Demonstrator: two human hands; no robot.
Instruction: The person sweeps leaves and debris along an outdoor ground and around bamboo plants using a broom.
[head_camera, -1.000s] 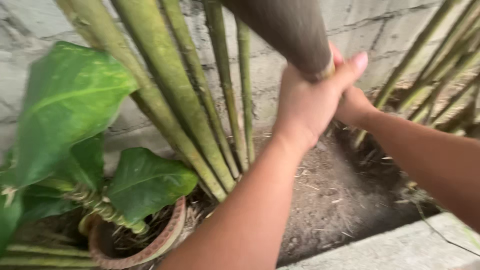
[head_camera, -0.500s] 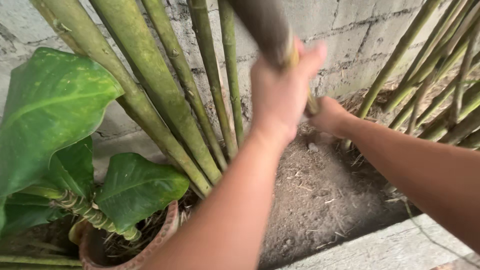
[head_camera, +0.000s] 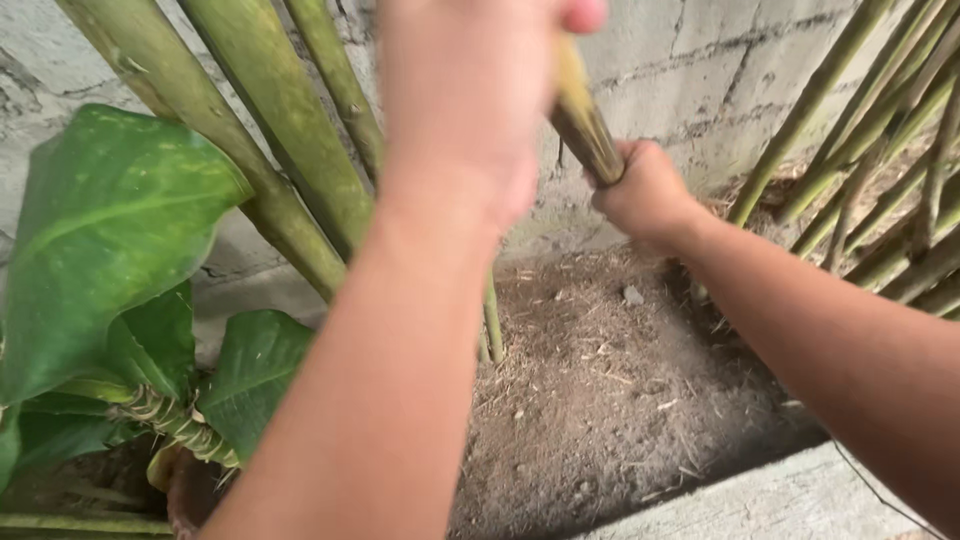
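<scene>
Head view shows two bare hands wrapped tight around one green stalk (head_camera: 585, 125). The left hand (head_camera: 470, 100) is high and close to the camera, fingers clenched on the upper part of the stalk. The right hand (head_camera: 645, 190) grips it lower down, just under the left fingers. Below both hands lies dry brown soil (head_camera: 610, 400). Left of the fingers stand thick green stems (head_camera: 270, 100) and a big green leaf (head_camera: 110, 230). Behind the fingers is a grey block wall (head_camera: 700, 70).
</scene>
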